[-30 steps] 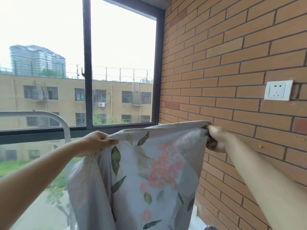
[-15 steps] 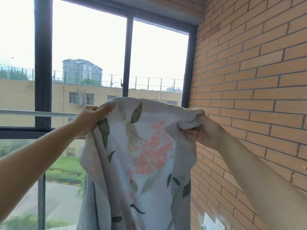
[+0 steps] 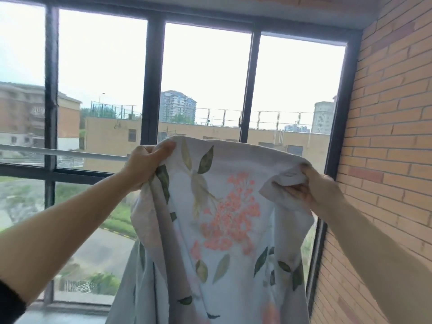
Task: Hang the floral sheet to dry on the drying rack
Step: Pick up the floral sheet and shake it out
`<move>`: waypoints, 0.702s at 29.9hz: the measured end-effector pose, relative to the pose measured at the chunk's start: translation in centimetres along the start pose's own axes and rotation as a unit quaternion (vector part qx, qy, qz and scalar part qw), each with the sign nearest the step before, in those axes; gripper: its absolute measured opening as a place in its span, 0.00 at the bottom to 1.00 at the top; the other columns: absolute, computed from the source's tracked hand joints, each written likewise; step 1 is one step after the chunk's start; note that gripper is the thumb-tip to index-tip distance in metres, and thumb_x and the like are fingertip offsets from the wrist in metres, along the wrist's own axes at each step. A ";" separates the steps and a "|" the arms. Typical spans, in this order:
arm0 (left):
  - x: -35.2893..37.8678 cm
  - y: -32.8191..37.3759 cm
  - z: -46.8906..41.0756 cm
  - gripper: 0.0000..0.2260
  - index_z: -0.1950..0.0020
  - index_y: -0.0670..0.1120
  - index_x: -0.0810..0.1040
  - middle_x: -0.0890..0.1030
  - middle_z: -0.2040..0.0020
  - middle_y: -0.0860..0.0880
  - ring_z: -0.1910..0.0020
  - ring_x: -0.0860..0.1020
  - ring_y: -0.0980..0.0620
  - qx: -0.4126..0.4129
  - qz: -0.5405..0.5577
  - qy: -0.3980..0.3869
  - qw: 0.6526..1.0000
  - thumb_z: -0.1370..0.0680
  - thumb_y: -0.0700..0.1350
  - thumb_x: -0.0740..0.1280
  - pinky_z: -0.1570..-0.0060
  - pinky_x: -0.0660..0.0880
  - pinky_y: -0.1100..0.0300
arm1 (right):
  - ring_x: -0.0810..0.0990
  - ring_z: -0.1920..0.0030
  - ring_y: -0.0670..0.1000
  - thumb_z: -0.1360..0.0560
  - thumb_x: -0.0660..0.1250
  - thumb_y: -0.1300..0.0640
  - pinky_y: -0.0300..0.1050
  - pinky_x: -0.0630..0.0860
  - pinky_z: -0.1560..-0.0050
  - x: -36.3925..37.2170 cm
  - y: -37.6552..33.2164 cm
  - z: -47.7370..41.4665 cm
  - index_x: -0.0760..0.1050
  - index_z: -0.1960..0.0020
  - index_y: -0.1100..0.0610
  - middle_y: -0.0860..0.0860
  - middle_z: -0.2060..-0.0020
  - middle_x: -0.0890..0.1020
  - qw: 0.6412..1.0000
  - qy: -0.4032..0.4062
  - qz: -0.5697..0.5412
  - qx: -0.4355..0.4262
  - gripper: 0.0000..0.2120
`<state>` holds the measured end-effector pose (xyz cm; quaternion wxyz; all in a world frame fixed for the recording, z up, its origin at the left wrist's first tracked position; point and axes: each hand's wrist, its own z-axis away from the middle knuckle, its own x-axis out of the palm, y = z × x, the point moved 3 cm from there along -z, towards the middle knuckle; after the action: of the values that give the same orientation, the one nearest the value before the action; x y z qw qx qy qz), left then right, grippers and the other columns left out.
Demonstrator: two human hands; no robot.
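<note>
Hands hold the floral sheet (image 3: 222,218) up by its top edge, one at each end of it. The left hand (image 3: 146,164) has its fingers curled round a bunched fold of cloth. The right hand (image 3: 311,190) pinches a crumpled corner between thumb and fingers. Between them the sheet's top edge arches, and the cloth hangs down out of view, showing green leaves and a pink flower cluster. A white rail of the drying rack (image 3: 70,153) runs level behind the left hand; whether the sheet touches it cannot be told. Beyond stands a dark-framed window (image 3: 149,90), and a brick wall (image 3: 385,160) is on the right.
</note>
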<state>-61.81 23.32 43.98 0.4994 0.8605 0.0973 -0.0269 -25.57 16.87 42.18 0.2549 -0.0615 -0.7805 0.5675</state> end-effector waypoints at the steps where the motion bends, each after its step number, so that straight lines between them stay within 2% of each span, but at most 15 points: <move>1: -1.2 -0.3 -0.5 0.22 0.62 0.42 0.74 0.74 0.70 0.46 0.72 0.74 0.51 0.002 -0.001 0.014 1.000 0.28 0.61 0.68 0.70 0.71 0.60 | 0.83 0.50 0.62 0.23 0.66 0.53 0.54 0.82 0.52 1.7 0.6 -0.2 0.76 0.50 0.67 0.64 0.48 0.81 1.000 0.000 -0.017 0.000 0.15; 3: -2.8 -0.8 -1.1 0.21 0.65 0.44 0.71 0.71 0.72 0.47 0.74 0.71 0.51 0.011 -0.010 0.042 0.999 0.28 0.62 0.68 0.73 0.68 0.61 | 0.83 0.50 0.60 0.23 0.66 0.53 0.49 0.82 0.54 4.1 1.6 -0.2 0.76 0.53 0.63 0.63 0.48 0.82 0.999 0.008 -0.045 -0.011 0.12; 5: -4.1 -1.2 -1.7 0.21 0.65 0.43 0.70 0.70 0.71 0.46 0.72 0.70 0.50 0.024 -0.011 0.063 0.998 0.29 0.60 0.70 0.74 0.66 0.61 | 0.84 0.51 0.57 0.22 0.65 0.53 0.45 0.83 0.56 6.1 2.6 -0.1 0.76 0.53 0.61 0.60 0.49 0.82 0.997 0.004 -0.069 -0.027 0.11; 8: -5.1 -1.4 -2.4 0.18 0.65 0.43 0.73 0.74 0.69 0.47 0.70 0.73 0.50 0.022 -0.023 0.069 0.997 0.33 0.55 0.76 0.72 0.69 0.60 | 0.83 0.49 0.55 0.22 0.65 0.51 0.46 0.82 0.50 8.1 3.4 0.1 0.77 0.51 0.61 0.59 0.47 0.82 0.997 -0.003 -0.068 -0.044 0.12; 12: -5.9 -1.1 -4.2 0.18 0.64 0.45 0.74 0.76 0.68 0.49 0.69 0.75 0.52 0.030 -0.023 0.097 0.995 0.37 0.54 0.79 0.67 0.72 0.59 | 0.82 0.46 0.56 0.20 0.63 0.53 0.46 0.81 0.50 10.1 2.9 -0.4 0.76 0.48 0.62 0.59 0.45 0.81 0.993 -0.021 -0.100 -0.053 0.12; 13: -6.1 -0.8 -4.8 0.18 0.65 0.45 0.73 0.76 0.69 0.50 0.71 0.75 0.54 0.041 -0.015 0.105 0.993 0.37 0.53 0.79 0.70 0.72 0.63 | 0.82 0.46 0.56 0.20 0.62 0.53 0.47 0.81 0.48 10.6 2.5 -0.6 0.76 0.47 0.63 0.60 0.44 0.81 0.993 -0.027 -0.102 -0.057 0.12; 15: -6.7 0.5 -6.2 0.19 0.69 0.45 0.70 0.74 0.76 0.56 0.77 0.71 0.60 0.071 0.003 0.112 0.991 0.37 0.51 0.79 0.79 0.64 0.72 | 0.82 0.44 0.56 0.20 0.63 0.54 0.50 0.78 0.42 12.0 1.3 -1.4 0.77 0.49 0.61 0.59 0.44 0.81 0.993 -0.027 -0.086 -0.073 0.11; 17: -7.5 2.0 -7.4 0.21 0.71 0.45 0.67 0.69 0.83 0.59 0.82 0.67 0.62 0.098 0.006 0.128 0.987 0.36 0.50 0.79 0.82 0.59 0.73 | 0.81 0.43 0.56 0.21 0.62 0.57 0.52 0.76 0.39 13.5 0.0 -1.9 0.77 0.53 0.59 0.59 0.44 0.81 0.992 -0.030 -0.079 -0.089 0.07; 19: -8.8 3.1 -8.6 0.19 0.68 0.42 0.71 0.70 0.80 0.58 0.79 0.67 0.62 0.114 0.000 0.155 0.981 0.35 0.52 0.77 0.82 0.60 0.72 | 0.80 0.43 0.57 0.21 0.62 0.60 0.52 0.76 0.39 15.3 -1.1 -2.5 0.76 0.54 0.59 0.60 0.45 0.81 0.991 -0.050 -0.080 -0.097 0.06; 21: -9.8 3.6 -9.6 0.19 0.60 0.41 0.78 0.73 0.71 0.52 0.74 0.69 0.58 0.125 -0.008 0.166 0.978 0.36 0.55 0.77 0.81 0.62 0.71 | 0.80 0.43 0.57 0.22 0.62 0.62 0.52 0.75 0.38 16.6 -1.5 -3.0 0.77 0.55 0.58 0.60 0.46 0.81 0.990 -0.061 -0.073 -0.102 0.06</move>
<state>-71.22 28.53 53.23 0.3647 0.9076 0.1817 0.1008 -38.14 25.32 49.72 0.2396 0.0048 -0.8509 0.4674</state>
